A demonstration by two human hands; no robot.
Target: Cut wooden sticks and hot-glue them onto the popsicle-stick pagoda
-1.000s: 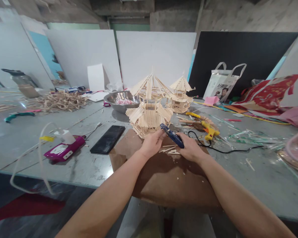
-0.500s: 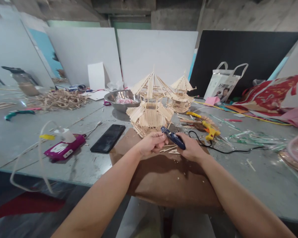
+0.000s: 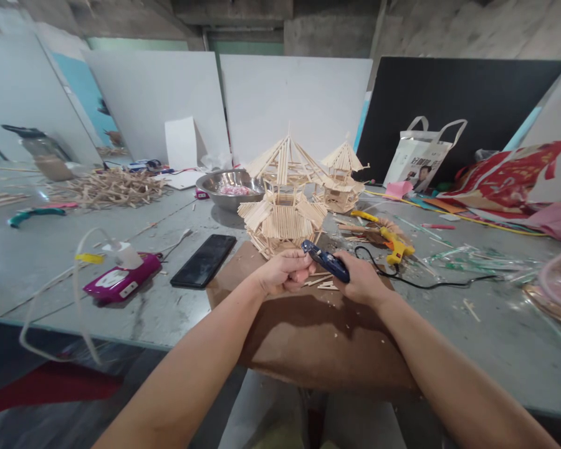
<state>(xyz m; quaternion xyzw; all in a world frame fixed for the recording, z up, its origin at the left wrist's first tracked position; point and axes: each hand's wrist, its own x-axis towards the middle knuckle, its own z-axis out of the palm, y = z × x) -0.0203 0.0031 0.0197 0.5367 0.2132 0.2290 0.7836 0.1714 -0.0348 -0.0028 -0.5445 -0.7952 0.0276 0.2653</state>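
Observation:
My right hand (image 3: 361, 279) is closed around a dark blue glue gun (image 3: 326, 260), its nozzle pointing left toward my left hand. My left hand (image 3: 285, 272) is curled shut just in front of the nozzle, over the brown paper sheet (image 3: 308, 330); what its fingers pinch is too small to name. A few loose wooden sticks (image 3: 321, 282) lie between the two hands. Just beyond them stands a pagoda model made of sticks (image 3: 283, 202), with a smaller stick pagoda (image 3: 341, 178) behind it to the right.
A black phone (image 3: 204, 260) and a magenta power strip (image 3: 121, 277) with a white cable lie at left. A steel bowl (image 3: 229, 187), a stick pile (image 3: 110, 187), a yellow glue gun (image 3: 395, 244) with black cord, a white tote bag (image 3: 421, 159) and red fabric (image 3: 505, 174) crowd the grey table (image 3: 505, 337).
My left hand has drawn back from the base of the pagoda model and curled into a closed pinch near the glue gun's nozzle. The right hand has barely moved.

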